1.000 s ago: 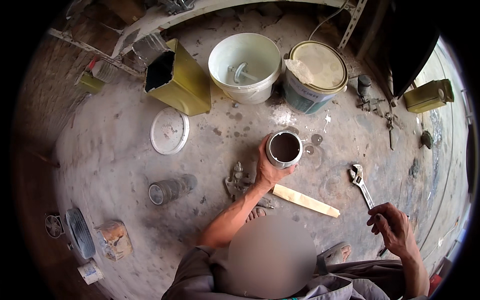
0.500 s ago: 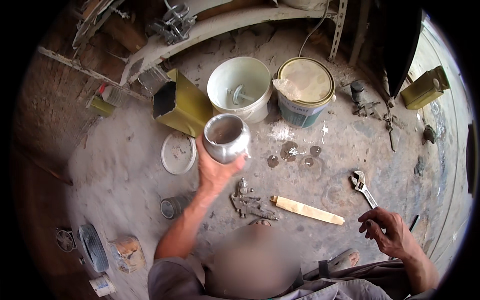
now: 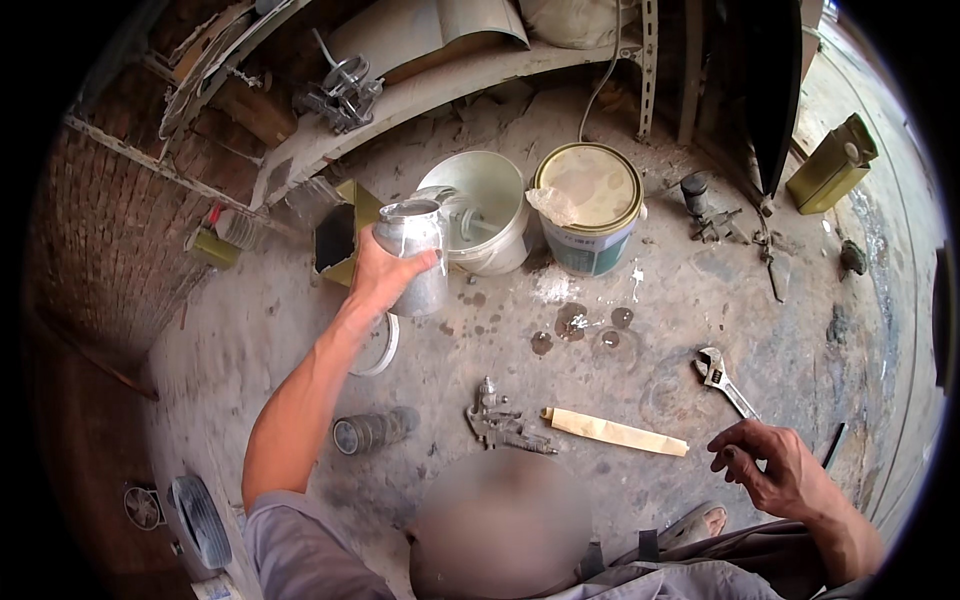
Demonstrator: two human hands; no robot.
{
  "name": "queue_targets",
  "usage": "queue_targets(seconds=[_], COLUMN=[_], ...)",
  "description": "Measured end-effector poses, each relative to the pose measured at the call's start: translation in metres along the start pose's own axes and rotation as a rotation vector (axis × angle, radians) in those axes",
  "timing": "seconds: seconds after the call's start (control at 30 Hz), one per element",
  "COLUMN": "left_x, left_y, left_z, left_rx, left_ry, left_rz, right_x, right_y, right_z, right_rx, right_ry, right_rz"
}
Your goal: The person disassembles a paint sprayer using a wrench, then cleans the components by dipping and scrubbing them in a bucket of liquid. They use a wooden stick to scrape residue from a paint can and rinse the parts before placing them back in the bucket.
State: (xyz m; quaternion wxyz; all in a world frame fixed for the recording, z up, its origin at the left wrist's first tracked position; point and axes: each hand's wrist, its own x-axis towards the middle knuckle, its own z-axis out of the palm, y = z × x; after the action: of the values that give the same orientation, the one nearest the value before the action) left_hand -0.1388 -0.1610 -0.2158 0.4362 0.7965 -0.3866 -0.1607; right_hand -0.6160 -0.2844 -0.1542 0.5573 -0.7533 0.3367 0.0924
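Left fingers (image 3: pixel 425 262): closed around the metal cup (image 3: pixel 413 255), thumb side hidden behind it.
Left hand (image 3: pixel 385 275): raised above the floor (image 3: pixel 700 300), arm stretched forward.
Metal cup: held in the air, a little tilted, open mouth up; seen in front of the white bucket (image 3: pixel 490 205) and the olive can with cut side (image 3: pixel 340 235).
Right fingers (image 3: pixel 735 445): loosely curled, gripping nothing, thumb and forefinger near each other.
Right hand (image 3: pixel 775 470): low at the right, just beside the handle end of the adjustable wrench (image 3: pixel 722 378), not touching it as far as visible.
Below the cup: round white lid (image 3: pixel 382 345) flat on the floor.
Near the middle: spray gun body (image 3: pixel 500 422), flat wooden stick (image 3: pixel 615 432) lying beside it.
Further left: small jar on its side (image 3: pixel 372 432).
Behind: paint tin (image 3: pixel 590 210) with yellow rim, standing beside the white bucket.
Far right: olive canister (image 3: pixel 832 165), well apart.
Floor: grey, dusty, with dark wet spots.
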Motion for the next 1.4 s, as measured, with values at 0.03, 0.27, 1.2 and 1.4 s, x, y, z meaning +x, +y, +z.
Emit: queue_targets(seconds=[0.03, 0.27, 1.2, 1.4], left_x=[0.002, 0.006, 0.041, 0.048], left_y=[-0.001, -0.007, -0.011, 0.005], left_z=[-0.001, -0.004, -0.019, -0.013], left_rx=[0.014, 0.247, 0.670, 0.705], left_ry=[-0.026, 0.049, -0.073, -0.151], left_rz=[-0.019, -0.174, -0.484, -0.514], right_x=[0.000, 0.002, 0.001, 0.000], right_y=[0.001, -0.001, -0.006, -0.007], right_z=[0.001, 0.001, -0.002, -0.004], right_rx=[0.002, 0.008, 0.014, 0.011], right_ry=[0.002, 0.003, -0.029, -0.035], right_rz=[-0.001, -0.002, 0.006, -0.009])
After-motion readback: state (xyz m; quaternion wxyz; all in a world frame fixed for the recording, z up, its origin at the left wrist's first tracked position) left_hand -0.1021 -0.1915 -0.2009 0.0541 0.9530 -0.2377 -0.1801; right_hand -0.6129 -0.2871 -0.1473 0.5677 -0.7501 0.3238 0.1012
